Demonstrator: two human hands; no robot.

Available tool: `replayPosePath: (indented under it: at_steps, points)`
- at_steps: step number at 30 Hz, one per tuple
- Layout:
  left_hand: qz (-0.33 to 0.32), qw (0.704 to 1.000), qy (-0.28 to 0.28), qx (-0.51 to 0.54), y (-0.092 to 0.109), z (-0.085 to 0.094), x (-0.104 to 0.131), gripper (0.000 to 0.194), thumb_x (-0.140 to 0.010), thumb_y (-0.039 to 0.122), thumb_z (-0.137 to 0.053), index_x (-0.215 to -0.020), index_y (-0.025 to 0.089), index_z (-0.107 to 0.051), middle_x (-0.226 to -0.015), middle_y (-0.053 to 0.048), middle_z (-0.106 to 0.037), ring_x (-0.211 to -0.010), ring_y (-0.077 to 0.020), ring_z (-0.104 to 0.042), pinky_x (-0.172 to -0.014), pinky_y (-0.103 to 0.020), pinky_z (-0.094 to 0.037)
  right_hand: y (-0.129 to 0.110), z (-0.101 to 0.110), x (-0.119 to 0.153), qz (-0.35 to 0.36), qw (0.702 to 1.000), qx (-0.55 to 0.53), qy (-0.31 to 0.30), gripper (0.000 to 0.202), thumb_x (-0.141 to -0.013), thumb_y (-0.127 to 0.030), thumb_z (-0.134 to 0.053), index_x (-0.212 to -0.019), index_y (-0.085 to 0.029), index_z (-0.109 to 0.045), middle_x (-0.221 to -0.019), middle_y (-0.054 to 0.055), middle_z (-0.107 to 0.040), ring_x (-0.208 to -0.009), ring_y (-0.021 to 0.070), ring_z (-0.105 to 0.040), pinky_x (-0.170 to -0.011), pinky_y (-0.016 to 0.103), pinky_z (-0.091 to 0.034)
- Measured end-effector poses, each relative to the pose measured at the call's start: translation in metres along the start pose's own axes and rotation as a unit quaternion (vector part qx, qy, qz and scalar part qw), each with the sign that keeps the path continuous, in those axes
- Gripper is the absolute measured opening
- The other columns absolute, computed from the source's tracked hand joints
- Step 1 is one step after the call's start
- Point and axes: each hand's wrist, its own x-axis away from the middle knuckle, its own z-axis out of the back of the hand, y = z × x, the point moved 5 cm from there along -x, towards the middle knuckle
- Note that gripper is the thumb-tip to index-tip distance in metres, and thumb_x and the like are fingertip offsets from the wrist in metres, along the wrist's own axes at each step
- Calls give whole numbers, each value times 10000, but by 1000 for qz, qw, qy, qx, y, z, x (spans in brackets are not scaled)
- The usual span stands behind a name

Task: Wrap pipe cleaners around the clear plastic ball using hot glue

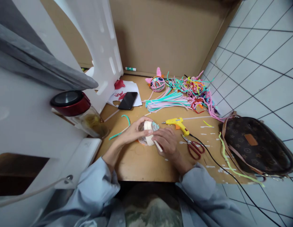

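In front of my body, my left hand (135, 131) is wrapped round a small rounded clear object (143, 141) with a broad cream band (148, 130) about its middle. Bluish-green material shows at its far right side. My right hand (168, 142) is closed at the right of this object, fingers pressed against the band. A white strip end (158, 145), possibly a pipe cleaner, sticks out beneath those fingers. Just right of my hands lie a yellow glue gun (176, 122) and red-handled scissors (195, 148). A green and a white pipe cleaner (124, 126) curve on the left.
Behind lie a bundle of pipe cleaners (168, 101), a tangled heap (193, 86) and a pink-eared ball figure (157, 82). A phone (128, 101) rests on paper. A red-lidded jar (77, 110) stands left, a brown bag (257, 145) right. The glue gun's cord (214, 159) crosses the right side.
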Motion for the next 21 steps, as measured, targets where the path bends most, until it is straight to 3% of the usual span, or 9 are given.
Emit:
replayPosePath:
  at_steps: [16, 21]
  points:
    - [10, 1000, 5, -9, -3, -1, 0, 522, -677, 395, -796, -1086, 177, -556, -905, -4, -570, -794, -149, -504, -721, -257, -429, 1, -1, 2, 8, 999, -14, -27, 289, -823, -26, -487, -1018, -209, -596, -937, 56, -710, -922, 184, -656, -812, 358, -493]
    - [10, 999, 9, -31, -2, 0, 0, 524, -669, 390, -801, -1093, 179, -577, -946, -16, -594, -803, -152, -520, -731, -258, -438, 10, -1, 4, -35, 999, -10, 1, 380, -837, -11, -430, -1097, -226, -603, -961, 61, -697, -930, 192, -649, -799, 358, -491]
